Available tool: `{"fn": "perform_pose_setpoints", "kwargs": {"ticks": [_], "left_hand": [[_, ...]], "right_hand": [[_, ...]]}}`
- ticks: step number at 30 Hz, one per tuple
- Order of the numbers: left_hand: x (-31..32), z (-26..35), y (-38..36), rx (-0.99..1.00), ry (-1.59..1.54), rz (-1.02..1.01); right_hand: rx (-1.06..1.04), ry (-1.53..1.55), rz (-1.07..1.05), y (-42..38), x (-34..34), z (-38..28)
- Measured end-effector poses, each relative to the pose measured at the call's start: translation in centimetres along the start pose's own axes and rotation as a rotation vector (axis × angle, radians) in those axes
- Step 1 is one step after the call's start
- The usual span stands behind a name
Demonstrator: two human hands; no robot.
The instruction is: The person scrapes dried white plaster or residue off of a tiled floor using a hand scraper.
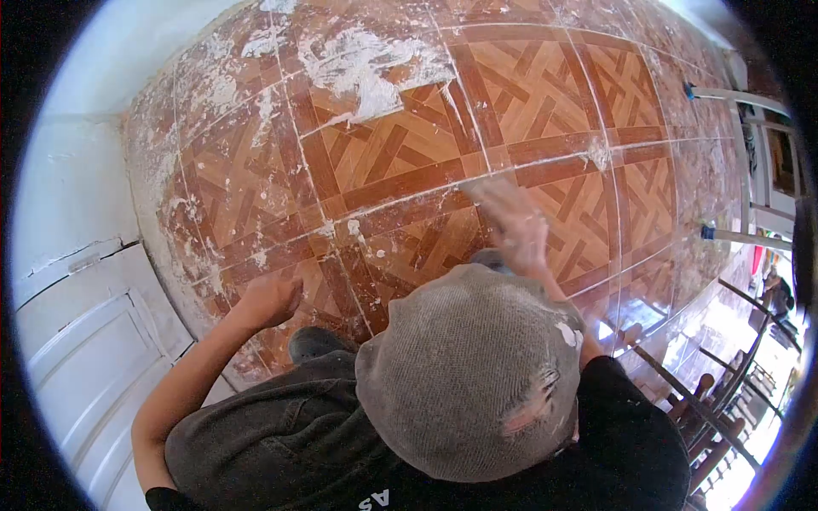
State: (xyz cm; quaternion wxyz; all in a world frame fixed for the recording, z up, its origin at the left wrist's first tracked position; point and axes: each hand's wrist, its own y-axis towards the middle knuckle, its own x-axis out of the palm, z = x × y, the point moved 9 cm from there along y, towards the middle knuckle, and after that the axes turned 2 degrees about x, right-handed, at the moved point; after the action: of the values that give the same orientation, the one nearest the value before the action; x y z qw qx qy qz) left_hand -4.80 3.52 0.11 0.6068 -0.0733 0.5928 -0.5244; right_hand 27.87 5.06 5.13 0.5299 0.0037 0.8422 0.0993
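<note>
My right hand [521, 228] is over the tiled floor [545, 94], just ahead of the cap. Motion smears its fingers, and a blurred greyish-brown flat shape [481, 189] reaches forward from it across a pale grout line. I cannot tell whether that shape is a tool or my fingertips. Off to the left, my left hand [273, 300] is curled closed near my knee, with no object showing in it. White residue [375, 72] is smeared thickly over the tiles ahead, beside cleaner wood-patterned ones. A grey cap [469, 366] hides part of the floor.
A white panelled door [94, 341] and a white wall [77, 187] border the left. Metal legs with blue ends [709, 232] stand at the right. Dark wooden furniture [707, 400] is at the lower right. One dark shoe [317, 342] shows below my left hand.
</note>
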Motion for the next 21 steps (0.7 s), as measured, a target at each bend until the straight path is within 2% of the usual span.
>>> {"fn": "perform_pose_setpoints", "kwargs": {"ticks": [4, 6, 8, 9, 13, 15, 17, 20, 21], "left_hand": [[-0.8, -0.3, 0.2, -0.062, -0.033, -0.053], [0.1, -0.7, -0.1, -0.083, -0.061, -0.068], [0.0, -0.8, -0.3, 0.004, -0.06, 0.078], [0.1, -0.7, -0.5, 0.002, -0.062, 0.083], [0.6, -0.5, -0.8, -0.068, 0.018, -0.058], [1.1, -0.6, -0.7, -0.087, 0.024, -0.117], [0.1, -0.7, -0.7, 0.002, -0.023, 0.085], [-1.3, -0.6, -0.8, -0.118, -0.047, -0.004], [-1.1, -0.7, -1.0, -0.126, -0.063, -0.007]], "right_hand": [[-0.068, -0.118, -0.054, 0.5, 4.6, 0.9], [-0.149, 0.048, 0.021, 3.2, 4.8, 2.9], [-0.191, 0.038, -0.016, 6.3, 5.3, 4.1], [-0.222, 0.002, -0.035, 7.9, 5.8, 4.6], [-0.352, -0.081, -0.07, 13.5, 7.5, 4.7], [-0.392, -0.058, -0.103, 15.0, 7.8, 4.0], [-0.436, -0.029, -0.13, 15.9, 7.0, 3.4], [-0.468, 0.064, -0.135, 16.2, 4.7, 2.8], [-0.423, 0.009, -0.057, 15.9, 3.7, 3.6]]}}
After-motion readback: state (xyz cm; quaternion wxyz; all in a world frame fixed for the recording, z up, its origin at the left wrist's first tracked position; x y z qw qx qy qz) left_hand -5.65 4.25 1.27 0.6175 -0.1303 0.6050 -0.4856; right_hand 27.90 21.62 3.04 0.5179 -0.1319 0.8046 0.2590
